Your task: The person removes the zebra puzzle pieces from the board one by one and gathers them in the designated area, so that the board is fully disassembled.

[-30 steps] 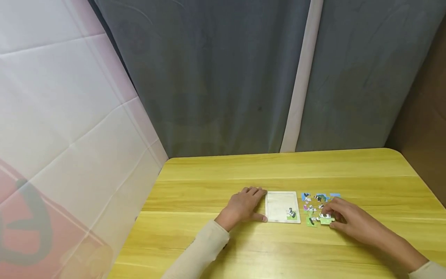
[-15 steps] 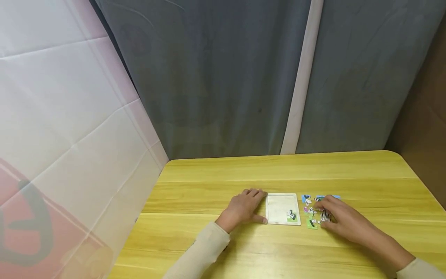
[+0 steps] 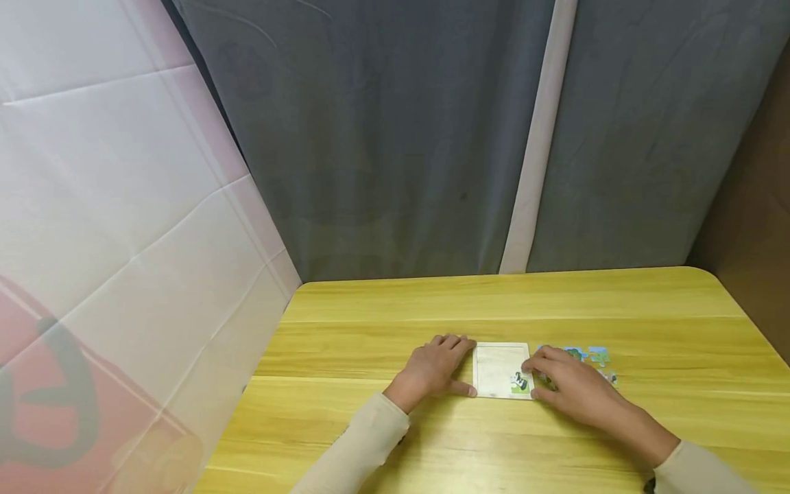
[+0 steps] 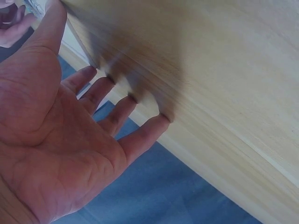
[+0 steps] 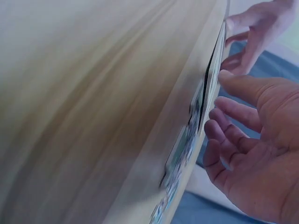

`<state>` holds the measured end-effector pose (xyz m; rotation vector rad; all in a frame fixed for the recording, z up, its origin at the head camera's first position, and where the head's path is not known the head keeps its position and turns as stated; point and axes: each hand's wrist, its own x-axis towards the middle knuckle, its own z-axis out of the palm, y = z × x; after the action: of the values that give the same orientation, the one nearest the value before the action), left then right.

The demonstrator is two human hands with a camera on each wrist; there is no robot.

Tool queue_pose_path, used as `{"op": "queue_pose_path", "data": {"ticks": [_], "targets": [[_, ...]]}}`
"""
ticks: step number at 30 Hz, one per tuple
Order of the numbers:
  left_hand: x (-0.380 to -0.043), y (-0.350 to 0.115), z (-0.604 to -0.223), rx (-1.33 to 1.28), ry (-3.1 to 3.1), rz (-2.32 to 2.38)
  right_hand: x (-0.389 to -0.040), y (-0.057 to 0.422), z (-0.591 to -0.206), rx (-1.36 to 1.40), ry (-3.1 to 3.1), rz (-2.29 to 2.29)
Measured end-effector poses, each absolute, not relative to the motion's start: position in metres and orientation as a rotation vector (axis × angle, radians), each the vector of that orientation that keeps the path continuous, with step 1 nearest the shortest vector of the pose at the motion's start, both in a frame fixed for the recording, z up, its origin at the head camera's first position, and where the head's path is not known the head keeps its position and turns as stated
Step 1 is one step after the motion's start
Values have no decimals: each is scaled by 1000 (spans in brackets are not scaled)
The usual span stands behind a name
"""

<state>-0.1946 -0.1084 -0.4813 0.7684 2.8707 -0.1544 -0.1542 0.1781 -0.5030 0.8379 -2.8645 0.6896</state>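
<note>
A pale square puzzle tray lies on the wooden table, with one panda puzzle piece in its lower right corner. My left hand rests along the tray's left side, thumb at the near corner and fingers at the far one. In the left wrist view its fingers are spread and reach down to the tabletop. My right hand is at the tray's right edge, fingertips beside the panda piece, palm over loose puzzle pieces. In the right wrist view its thumb and fingers are bent; I cannot tell whether they hold a piece.
Loose puzzle pieces lie right of the tray, several of them partly hidden by the right hand. The yellow wooden table ends at a grey curtain. A white printed cloth hangs at the left.
My right hand has moved left from the loose pieces to the tray's right edge, uncovering pieces at the right and covering those nearer the tray. The left hand has stayed at the tray.
</note>
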Motion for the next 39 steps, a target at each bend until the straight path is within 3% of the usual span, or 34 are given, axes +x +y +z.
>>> {"op": "queue_pose_path", "data": {"ticks": [11,39], "targets": [[-194,-107,-482,777,2872,-153,-150,161,-506,835,-2861,594],[-194,-107,-480,760,2865,-141,-162,164,-512,751,-2860,1091]]}}
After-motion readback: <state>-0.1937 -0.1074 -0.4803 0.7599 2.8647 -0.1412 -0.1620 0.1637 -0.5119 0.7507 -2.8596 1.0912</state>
